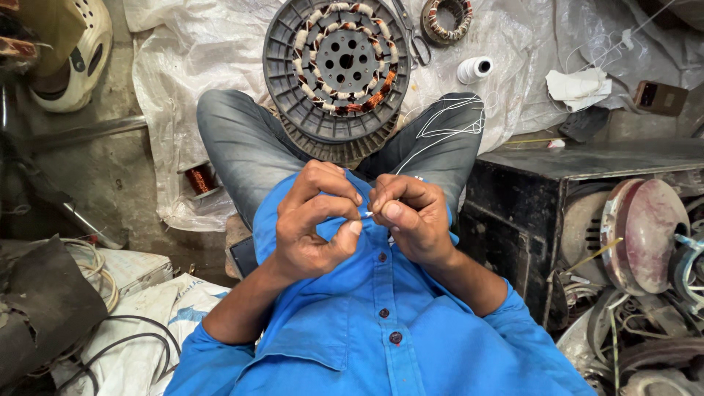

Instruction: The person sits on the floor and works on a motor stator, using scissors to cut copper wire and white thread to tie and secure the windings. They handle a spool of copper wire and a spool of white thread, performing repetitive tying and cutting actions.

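Our left hand (317, 220) and right hand (411, 218) meet fingertip to fingertip over our chest, thread (440, 132) between them. Beyond both hands, a wound stator (336, 70) rests against our knees on plastic sheeting (513, 44). Scissors (414, 40) and thread spool (475, 69) lie beyond the right hand. Wire spool (199, 178) left of left hand; metal box (528, 213) right of right hand.

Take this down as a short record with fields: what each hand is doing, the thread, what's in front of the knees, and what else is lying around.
left hand: left hand raised at the chest, fingertips pinching the thread end
right hand: right hand meets it, pinching the same white thread
thread path: loops loosely across the knee
in front: round grey stator with copper windings, lying flat on plastic sheeting
nearby: scissors, white thread spool, small copper wire reel
person's right side: black metal box, motor parts beyond
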